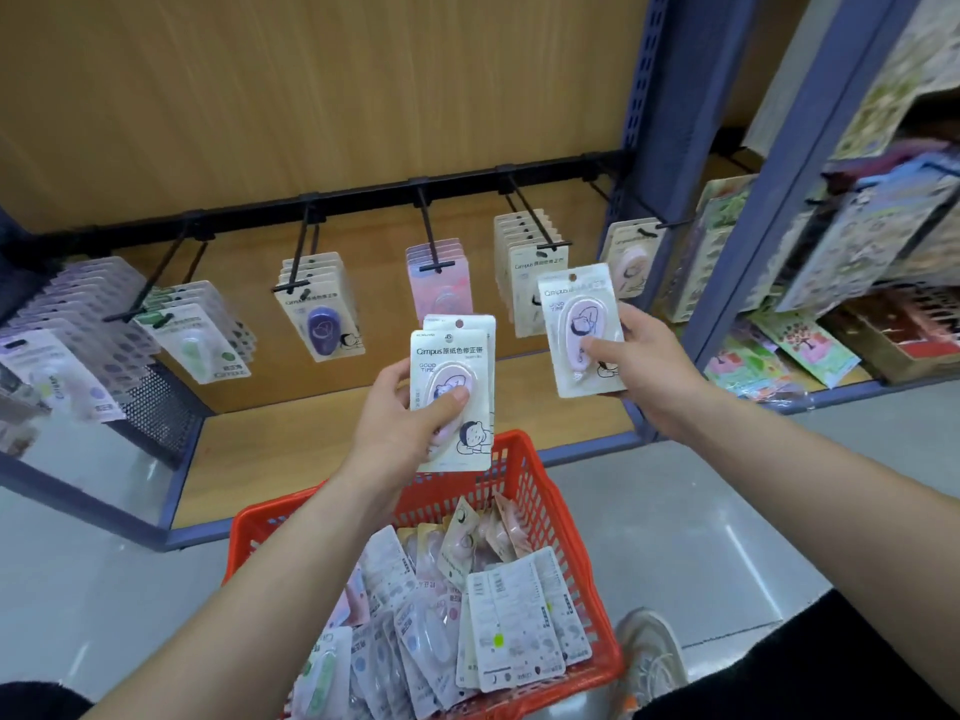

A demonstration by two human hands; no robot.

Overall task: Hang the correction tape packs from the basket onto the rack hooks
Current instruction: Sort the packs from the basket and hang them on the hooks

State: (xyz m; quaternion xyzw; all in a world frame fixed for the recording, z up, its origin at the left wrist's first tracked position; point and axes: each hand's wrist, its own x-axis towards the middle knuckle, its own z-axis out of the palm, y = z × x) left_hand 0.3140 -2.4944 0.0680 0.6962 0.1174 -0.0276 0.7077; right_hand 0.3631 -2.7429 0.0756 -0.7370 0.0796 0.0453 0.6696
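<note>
My left hand (405, 423) grips a small stack of pink correction tape packs (457, 356) upright above the red basket (524, 475). One more pink pack (576, 314) is held by my right hand (639, 366), thumb on its front, just below the rack's right hooks. The black rack bar (363, 197) carries several hooks. A hook at the far right (649, 220) holds a matching pink pack (631, 262). The basket holds many more packs (467, 615) in a loose heap.
Other hooks carry beige (530, 252), pink (439, 272), purple (319, 304), green (202, 330) and lilac (78, 324) packs. A blue shelf post (660, 122) stands right of the rack. Sticker sheets (857, 241) hang on the neighbouring shelf. My shoe (654, 652) is beside the basket.
</note>
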